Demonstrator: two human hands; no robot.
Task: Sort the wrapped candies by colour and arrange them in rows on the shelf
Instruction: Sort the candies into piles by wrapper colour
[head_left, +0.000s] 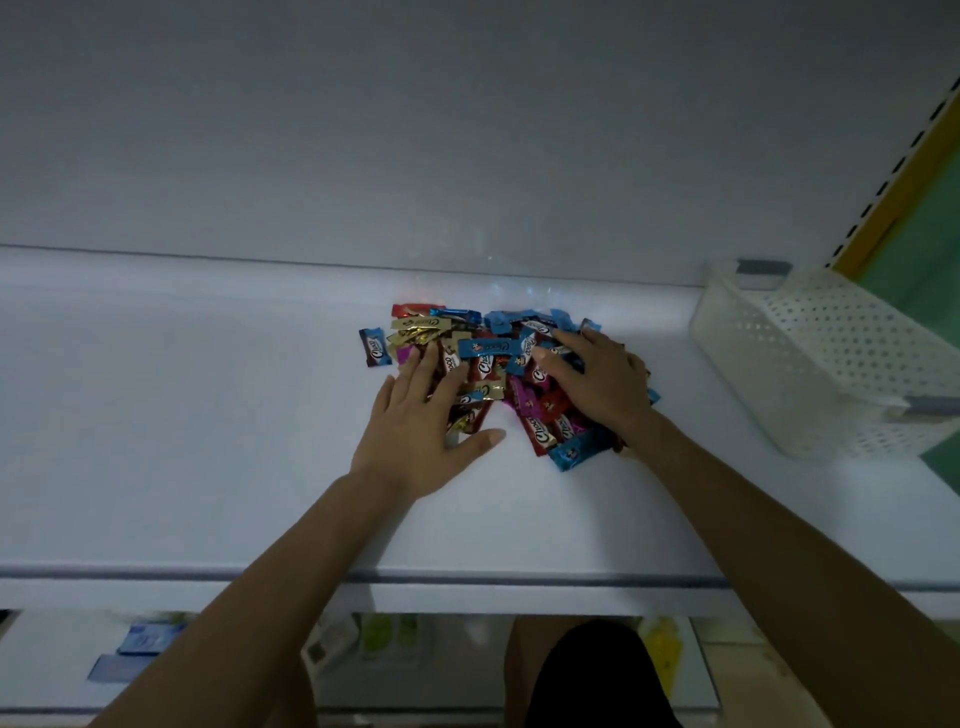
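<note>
Left hand (415, 441) and right hand (597, 387) lie flat, fingers spread and gripping nothing, on the mixed pile of wrapped candies (488, 353) mid-way along the white shelf (208, 415), with a perforated basket (831, 353) at the pile's 3 o'clock. Sorting looks barely begun; the next move calls for pulling out one colour.

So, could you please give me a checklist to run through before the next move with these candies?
1. Sorting by colour: not ok; the candy pile mixes blue, gold, red and purple wrappers.
2. Room for rows: ok; the shelf is bare to the left of the pile.
3. Hands free: ok; the left hand and the right hand lie on the pile, gripping nothing.
4. Clearance: ok; the white basket stands apart from the pile, on the right.
5. Leftover candies in the basket: cannot tell; its inside does not show clearly.
</note>
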